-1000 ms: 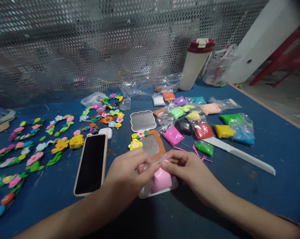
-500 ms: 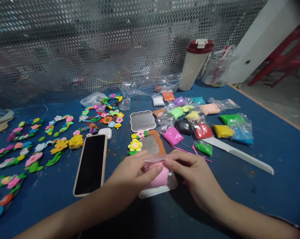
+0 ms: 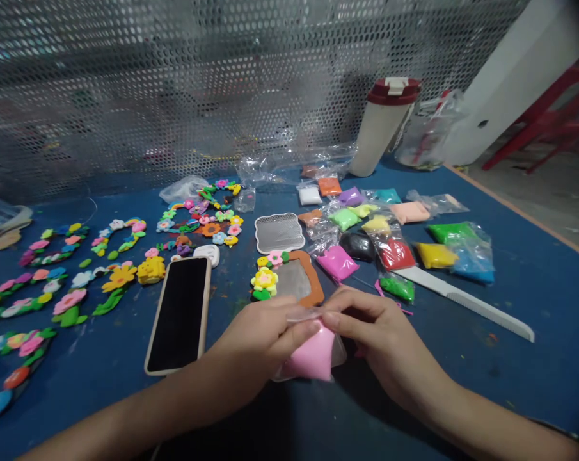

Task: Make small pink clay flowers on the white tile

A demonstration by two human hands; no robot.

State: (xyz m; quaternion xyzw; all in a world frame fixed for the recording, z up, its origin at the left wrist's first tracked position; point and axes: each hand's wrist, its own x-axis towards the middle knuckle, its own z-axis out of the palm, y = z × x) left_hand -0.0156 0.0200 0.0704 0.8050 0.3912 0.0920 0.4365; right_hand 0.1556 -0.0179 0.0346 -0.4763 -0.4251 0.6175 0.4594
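Note:
Both my hands pinch the clear top edge of a small plastic bag of pink clay. My left hand has its thumb along the bag's upper left. Thumb and fingers of my right hand press together at the upper right corner. The bag hangs over a pale, clear-edged piece, mostly hidden under it. Just beyond my hands lies a mirror with a brown clay border, decorated at its left with a yellow clay flower. A white scalloped mirror lies behind that.
Several bags of coloured clay lie at right, among them magenta, red and yellow. A white comb lies near them. A phone and flower-decorated clay frames are at left. A tumbler stands by the perforated metal panel.
The pink clay bag now hangs lower and shows more of its face, covering more of the pale piece beneath. Both hands keep their pinch. The view has shifted slightly.

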